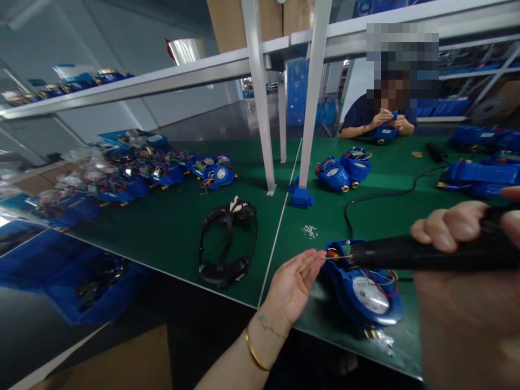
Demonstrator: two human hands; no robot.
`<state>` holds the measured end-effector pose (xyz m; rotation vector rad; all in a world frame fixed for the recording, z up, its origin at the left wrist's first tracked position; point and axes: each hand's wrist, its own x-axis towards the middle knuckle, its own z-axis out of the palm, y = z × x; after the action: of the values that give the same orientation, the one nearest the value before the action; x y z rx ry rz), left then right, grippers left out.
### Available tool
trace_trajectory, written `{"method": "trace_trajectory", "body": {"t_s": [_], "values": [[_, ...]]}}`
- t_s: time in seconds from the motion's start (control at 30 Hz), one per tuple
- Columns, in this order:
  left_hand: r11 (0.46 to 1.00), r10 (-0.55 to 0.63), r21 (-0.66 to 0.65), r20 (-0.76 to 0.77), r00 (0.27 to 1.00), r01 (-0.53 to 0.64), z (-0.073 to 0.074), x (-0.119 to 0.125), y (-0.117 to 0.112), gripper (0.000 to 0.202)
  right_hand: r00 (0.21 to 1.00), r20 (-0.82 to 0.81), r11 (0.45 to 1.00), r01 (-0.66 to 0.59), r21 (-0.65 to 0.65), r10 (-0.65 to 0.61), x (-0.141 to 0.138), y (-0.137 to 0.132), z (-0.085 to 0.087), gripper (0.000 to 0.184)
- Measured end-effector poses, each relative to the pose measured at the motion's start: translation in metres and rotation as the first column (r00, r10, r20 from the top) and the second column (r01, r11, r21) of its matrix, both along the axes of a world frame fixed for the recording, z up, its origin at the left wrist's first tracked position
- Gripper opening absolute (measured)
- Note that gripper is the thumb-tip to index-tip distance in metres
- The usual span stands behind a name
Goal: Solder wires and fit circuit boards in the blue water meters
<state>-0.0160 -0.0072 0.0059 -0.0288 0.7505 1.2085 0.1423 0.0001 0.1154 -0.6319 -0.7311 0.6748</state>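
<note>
My right hand (463, 227) is wrapped around a black electric screwdriver (410, 253), held level and pointing left. Its thin bit ends at my left hand's fingertips. My left hand (294, 281) hovers palm up, fingers pinched at the bit's tip; whether a screw sits between them is too small to tell. Just below the tool lies a blue water meter (365, 290) with a round white dial and loose red and coloured wires, near the front edge of the green table (179, 227). A small heap of screws (309, 231) lies behind my left hand.
A black head strap (226, 244) lies to the left. Several blue meters (154, 173) line the far left; two more meters (344, 170) sit mid-table. White frame posts (312, 97) stand there. A person opposite holds a meter (384, 132). A black cable (382, 195) crosses the table.
</note>
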Motion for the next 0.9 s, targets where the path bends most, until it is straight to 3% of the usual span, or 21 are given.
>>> {"method": "trace_trajectory", "body": {"t_s": [0.27,0.9], "values": [[0.999,-0.005,0.048,-0.033,0.999,0.007,0.008,0.002,-0.006,0.021,0.996,0.005,0.995,-0.092,-0.036,0.092,-0.032,-0.004,-0.013,0.029],[0.998,-0.011,0.063,-0.026,1.000,0.013,0.007,0.006,-0.008,0.030,0.995,0.024,0.995,-0.098,-0.036,0.098,-0.032,-0.009,-0.017,0.032]]}}
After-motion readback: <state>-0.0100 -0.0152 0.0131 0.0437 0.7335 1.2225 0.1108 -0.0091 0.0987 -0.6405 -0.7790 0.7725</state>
